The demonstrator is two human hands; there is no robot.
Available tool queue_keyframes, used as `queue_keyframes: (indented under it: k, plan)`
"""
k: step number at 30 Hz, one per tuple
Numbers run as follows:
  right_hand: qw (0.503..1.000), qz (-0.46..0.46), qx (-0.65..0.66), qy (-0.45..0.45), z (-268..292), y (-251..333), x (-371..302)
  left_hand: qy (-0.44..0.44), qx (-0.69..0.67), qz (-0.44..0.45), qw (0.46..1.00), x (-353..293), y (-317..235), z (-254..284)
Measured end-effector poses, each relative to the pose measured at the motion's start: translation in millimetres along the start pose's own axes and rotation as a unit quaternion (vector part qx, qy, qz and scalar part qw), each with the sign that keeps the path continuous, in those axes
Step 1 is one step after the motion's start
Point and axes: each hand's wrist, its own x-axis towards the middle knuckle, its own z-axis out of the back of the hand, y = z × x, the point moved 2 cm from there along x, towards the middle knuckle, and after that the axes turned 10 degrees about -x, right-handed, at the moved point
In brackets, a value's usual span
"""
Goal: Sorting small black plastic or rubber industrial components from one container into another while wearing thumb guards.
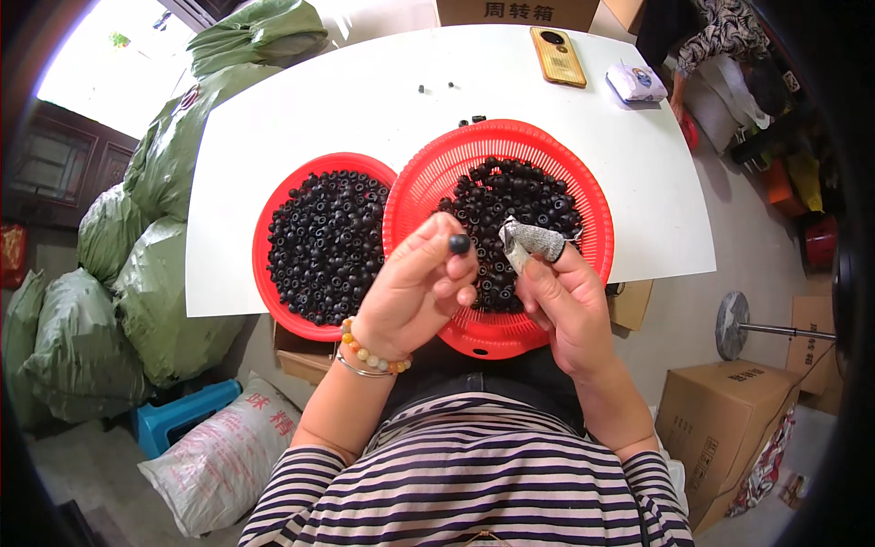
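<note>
My left hand [415,278] pinches a small black round cap [459,243] between thumb and fingertips, above the overlap of two red baskets. Close by on the right, my right hand [565,301] is closed, with thumb and forefinger drawn together. Grey knitted cloth [540,241] and a pale wrap cover its fingertips; anything between them is hidden. Beneath both hands, a red slotted basket [583,173] contains many small black hollow pieces [510,187]. A shallower red basket [273,196] on the left is heaped with similar black pieces [328,242].
The baskets rest on a white table [273,118], the slotted one overhanging its near edge. A phone [558,56] and a tissue pack [636,84] lie far right. Green sacks [169,292] crowd the left. Cardboard boxes [720,410] stand at right. Another person's arm [677,94] shows beyond.
</note>
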Motion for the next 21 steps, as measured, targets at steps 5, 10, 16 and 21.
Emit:
queue_keyframes:
  k: [5, 10, 16, 21]
  plan:
    - [1.000, -0.003, 0.011, -0.012, 2, -3, 2, -0.043, 0.213, -0.182, 0.959, -22, -44, 13]
    - [1.000, 0.004, 0.008, -0.007, 3, -5, 5, -0.193, 0.396, -0.342, 0.830, -42, -83, 29]
    - [1.000, -0.006, 0.007, -0.015, 3, -9, 5, -0.193, 0.613, -0.390, 0.660, -34, -68, 17]
    - [0.999, -0.027, 0.017, -0.031, 2, -7, 4, 0.076, 0.812, -0.257, 0.518, -9, -31, -12]
